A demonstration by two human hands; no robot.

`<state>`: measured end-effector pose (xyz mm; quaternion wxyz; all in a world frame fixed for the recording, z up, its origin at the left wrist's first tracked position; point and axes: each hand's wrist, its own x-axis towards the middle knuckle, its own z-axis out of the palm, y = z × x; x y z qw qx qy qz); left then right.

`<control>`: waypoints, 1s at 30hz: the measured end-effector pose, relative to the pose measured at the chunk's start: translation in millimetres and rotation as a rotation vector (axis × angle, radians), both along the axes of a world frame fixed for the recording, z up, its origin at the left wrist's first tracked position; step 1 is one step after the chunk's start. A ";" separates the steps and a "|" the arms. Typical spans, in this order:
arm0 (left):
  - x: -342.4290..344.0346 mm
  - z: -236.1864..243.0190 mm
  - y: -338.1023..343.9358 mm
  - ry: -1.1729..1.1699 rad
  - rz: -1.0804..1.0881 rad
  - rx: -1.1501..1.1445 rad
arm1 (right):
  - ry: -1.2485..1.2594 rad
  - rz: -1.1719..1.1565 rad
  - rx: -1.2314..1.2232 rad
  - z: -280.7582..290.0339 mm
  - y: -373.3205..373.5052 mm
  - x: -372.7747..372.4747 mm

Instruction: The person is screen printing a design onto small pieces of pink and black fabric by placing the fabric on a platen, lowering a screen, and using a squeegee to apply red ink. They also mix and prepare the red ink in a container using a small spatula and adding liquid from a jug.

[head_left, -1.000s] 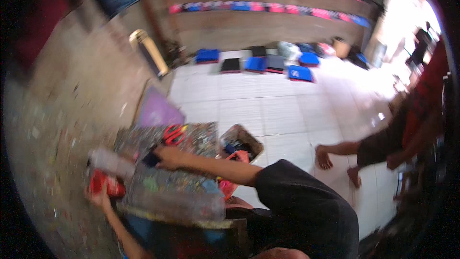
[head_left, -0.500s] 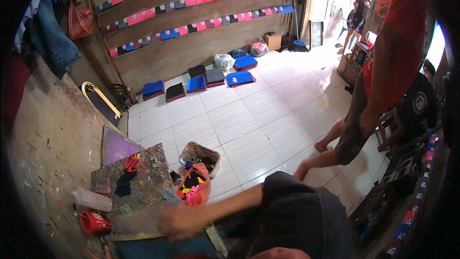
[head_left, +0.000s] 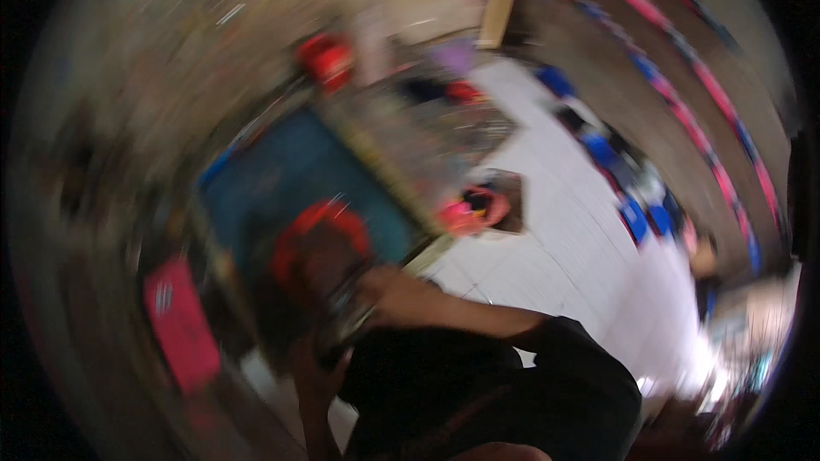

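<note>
A teal-blue panel in a pale frame point(head_left: 295, 175) lies before me, like a printing screen. Over its near part is a round shape with a red rim point(head_left: 342, 220) and a dark brown middle, too blurred to name. My right hand point(head_left: 389, 294) reaches in from the right, its fingers closed at a dark, greyish object point(head_left: 346, 312) beside this shape. Just below, my left hand point(head_left: 318, 376) comes up from the lower edge with fingers bent round the dark lower end of that object. Motion blur hides its kind.
Beyond the panel stands a paint-stained table point(head_left: 436, 141) with a red container point(head_left: 327, 61) and red-handled scissors point(head_left: 464, 92). A bin point(head_left: 512, 205) sits on the white tiled floor point(head_left: 555, 196). Pink flat piece point(head_left: 181, 324) at left; folded stacks point(head_left: 602, 152) along the wall.
My view has swung to the left and down, with blur. My hands have come together over the near edge of the teal panel, and the round red-rimmed shape now shows there.
</note>
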<state>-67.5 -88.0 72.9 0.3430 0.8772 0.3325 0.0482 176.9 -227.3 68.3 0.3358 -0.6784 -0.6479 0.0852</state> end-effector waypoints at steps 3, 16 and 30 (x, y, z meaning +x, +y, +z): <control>4.0 -22.9 -3.9 -0.110 0.109 0.203 | -0.346 0.076 -0.153 8.7 1.5 13.3; -3.2 86.0 34.9 -0.306 -0.039 0.688 | -0.619 0.009 -0.086 139.7 40.6 3.1; -70.7 -18.2 201.0 -0.048 0.756 0.746 | -0.572 0.033 0.185 383.4 223.6 111.0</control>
